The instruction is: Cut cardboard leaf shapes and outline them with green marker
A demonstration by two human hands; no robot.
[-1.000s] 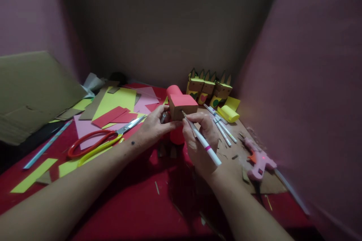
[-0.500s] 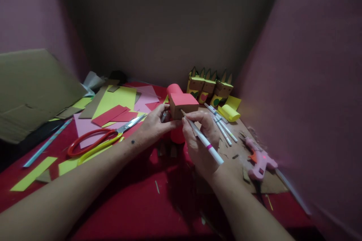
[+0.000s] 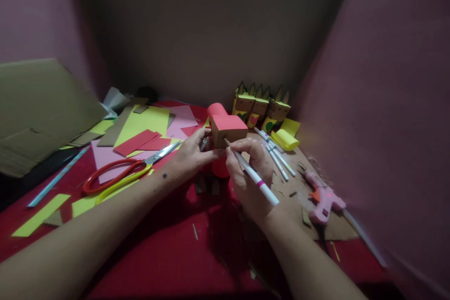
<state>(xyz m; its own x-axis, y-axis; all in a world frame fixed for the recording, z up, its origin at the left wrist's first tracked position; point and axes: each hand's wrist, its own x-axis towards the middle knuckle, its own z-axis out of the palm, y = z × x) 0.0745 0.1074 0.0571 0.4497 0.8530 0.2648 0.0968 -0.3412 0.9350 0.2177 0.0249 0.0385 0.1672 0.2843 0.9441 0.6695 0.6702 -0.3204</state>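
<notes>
My left hand [image 3: 192, 152] grips a small cardboard box [image 3: 229, 133] with a red paper top from its left side. A red paper tube [image 3: 217, 109] shows behind the box, and more red paper lies below it. What seems to be a pen cap pokes out between the fingers of this hand. In my right hand [image 3: 250, 173] is a white marker [image 3: 258, 182] with a magenta band. Its tip meets the front face of the box, beside a small dark dot. Two small cardboard pieces [image 3: 207, 186] lie below the box, in shadow.
Red-and-yellow scissors [image 3: 131, 173] lie on coloured paper [image 3: 144, 124] at left. Several cardboard animal figures [image 3: 262, 108] stand at the back. White markers [image 3: 279, 159], a yellow paper roll [image 3: 285, 140] and a pink glue gun [image 3: 323, 197] rest at right on cardboard. A cardboard flap [image 3: 45, 112] rises far left.
The marker tip stays at the front of the box, with only a slight shift. My left hand keeps its hold.
</notes>
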